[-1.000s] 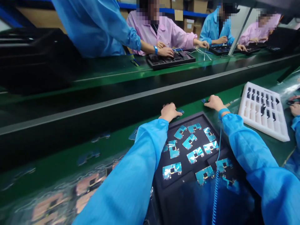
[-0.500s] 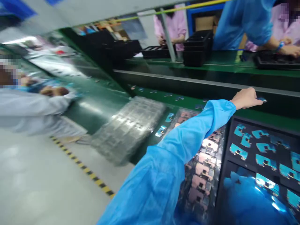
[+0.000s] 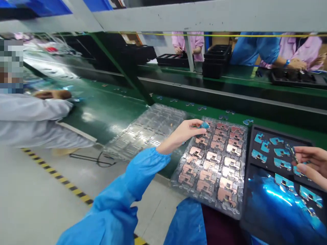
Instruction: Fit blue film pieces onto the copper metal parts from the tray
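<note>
My left hand [image 3: 182, 135], in a blue sleeve, pinches a small blue-topped circuit board [image 3: 204, 126] over the far left corner of a clear plastic tray [image 3: 176, 183]. Rows of pinkish-copper circuit boards [image 3: 206, 182] lie in that tray. At the right edge, my right hand [image 3: 313, 165] grips another circuit board [image 3: 291, 153], tilted on edge, above a black tray [image 3: 251, 175]. Several blue-filmed boards [image 3: 282, 164] rest in the black tray, and a shiny blue film [image 3: 270, 204] covers part of it.
Left of the copper boards lies a second clear tray [image 3: 143, 131]. Small boards [image 3: 190, 104] are strung along the green bench [image 3: 120, 102], one [image 3: 247, 121] beyond the black tray. A grey-sleeved co-worker's arm [image 3: 33, 109] is at left. Other people work behind the far ledge.
My left hand has come back leftward from beyond the black tray to the clear tray's far corner. A board now lies on the bench there. My right hand has entered with a board.
</note>
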`<state>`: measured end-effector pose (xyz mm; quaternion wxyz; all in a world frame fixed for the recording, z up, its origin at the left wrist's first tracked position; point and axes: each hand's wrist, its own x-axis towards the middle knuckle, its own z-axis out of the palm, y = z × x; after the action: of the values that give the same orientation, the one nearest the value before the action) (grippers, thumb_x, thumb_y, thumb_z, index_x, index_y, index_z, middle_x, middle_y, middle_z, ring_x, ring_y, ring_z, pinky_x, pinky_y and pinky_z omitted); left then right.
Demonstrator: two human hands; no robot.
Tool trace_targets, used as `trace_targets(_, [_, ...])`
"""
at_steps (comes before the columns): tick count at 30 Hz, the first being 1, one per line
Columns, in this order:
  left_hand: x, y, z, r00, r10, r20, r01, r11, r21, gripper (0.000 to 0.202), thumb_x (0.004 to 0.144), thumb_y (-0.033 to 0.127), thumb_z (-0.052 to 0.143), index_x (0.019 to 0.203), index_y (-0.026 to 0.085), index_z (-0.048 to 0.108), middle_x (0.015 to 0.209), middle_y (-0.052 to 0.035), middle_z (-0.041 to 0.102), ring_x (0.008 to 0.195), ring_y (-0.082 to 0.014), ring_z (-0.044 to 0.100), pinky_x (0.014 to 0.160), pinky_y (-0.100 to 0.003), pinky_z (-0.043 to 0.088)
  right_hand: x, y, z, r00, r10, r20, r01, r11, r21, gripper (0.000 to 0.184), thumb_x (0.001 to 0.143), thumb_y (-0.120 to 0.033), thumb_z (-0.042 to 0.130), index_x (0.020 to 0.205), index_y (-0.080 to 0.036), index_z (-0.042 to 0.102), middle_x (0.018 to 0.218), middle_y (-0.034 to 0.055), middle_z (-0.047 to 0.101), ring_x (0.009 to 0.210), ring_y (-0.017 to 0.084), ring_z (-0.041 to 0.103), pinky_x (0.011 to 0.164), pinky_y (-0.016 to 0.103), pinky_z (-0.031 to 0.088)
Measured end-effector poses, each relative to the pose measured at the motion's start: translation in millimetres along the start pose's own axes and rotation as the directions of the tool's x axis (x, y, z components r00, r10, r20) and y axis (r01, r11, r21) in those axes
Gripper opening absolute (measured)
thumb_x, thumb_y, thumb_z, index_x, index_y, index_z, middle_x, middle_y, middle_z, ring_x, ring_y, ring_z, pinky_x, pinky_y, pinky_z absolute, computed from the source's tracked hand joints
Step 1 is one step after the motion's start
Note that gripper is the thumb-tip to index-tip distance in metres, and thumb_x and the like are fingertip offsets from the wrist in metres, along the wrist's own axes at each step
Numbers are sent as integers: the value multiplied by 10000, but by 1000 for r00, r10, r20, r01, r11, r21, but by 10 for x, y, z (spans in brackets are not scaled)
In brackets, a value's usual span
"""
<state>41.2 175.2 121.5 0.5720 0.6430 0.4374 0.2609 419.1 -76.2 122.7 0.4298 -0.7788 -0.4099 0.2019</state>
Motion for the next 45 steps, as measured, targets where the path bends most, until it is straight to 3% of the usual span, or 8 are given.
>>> trace_targets(5, [-112,-142,148,999,-38,21,40,988,-146,356,777,370,890,1054,187,763,1022,-70,802,844,-186,756,760,-314,615,-285,33,-31,983,180,27,-181,983,27,674,483,-849,937,1000,-426,848,1172,178,805,989,391,791,864,521,672])
trace_targets(12, [-62,-240,439,998,-65,-14,61,980,-188,490,762,446,904,1135,192,712,1062,-96,834,906,-239,792,770,-347,628,-717,318,-182,961,273,-29,-271,960,73,611,576,-766,952,1035,-374,853,1112,110,828,958,326,801,827,359,693])
trace_targets(21, [-114,59,816,990,-141,-6,138,977,-163,522,571,450,1018,933,230,713,865,-20,801,840,-246,773,664,-300,608,-1020,278,-403,985,132,-108,-113,980,165,525,820,-638,905,1155,-246,805,1035,79,790,894,230,764,828,314,669])
trace_targets(27, [33,330,1101,976,-155,152,140,985,105,386,708,599,920,790,255,765,816,-44,765,754,-230,683,513,-290,490,-1067,499,-616,963,77,-257,-60,995,76,445,898,-555,844,1187,-220,794,1088,91,780,1000,254,752,902,368,656])
trace_targets(30, [187,407,1368,957,-107,270,57,980,189,366,723,582,884,744,240,754,785,-70,757,732,-238,682,521,-304,500,-932,625,-664,958,59,-282,-63,998,-5,406,901,-528,805,1142,-202,796,1063,99,785,955,256,747,847,374,652])
trace_targets(34, [454,398,1828,920,-39,391,-28,986,164,320,758,518,857,759,224,730,760,-49,721,686,-214,668,600,-314,570,-441,688,-570,975,51,-218,-93,978,-186,329,910,-467,751,1081,-188,782,987,76,791,888,230,741,791,339,616])
trace_targets(38, [674,293,2223,902,-3,432,-27,998,65,371,776,532,869,810,190,728,772,-47,723,673,-184,668,637,-296,580,172,715,-229,979,165,-120,-204,824,-529,245,959,-419,718,1006,-180,740,978,80,793,915,241,756,837,331,580])
trace_targets(45, [839,171,2449,909,38,416,-56,998,32,411,754,540,891,805,175,711,739,-35,687,656,-157,624,588,-258,523,562,791,323,958,254,-133,-273,664,-696,338,1009,-397,679,1158,-93,686,1184,246,751,1116,376,748,916,412,575])
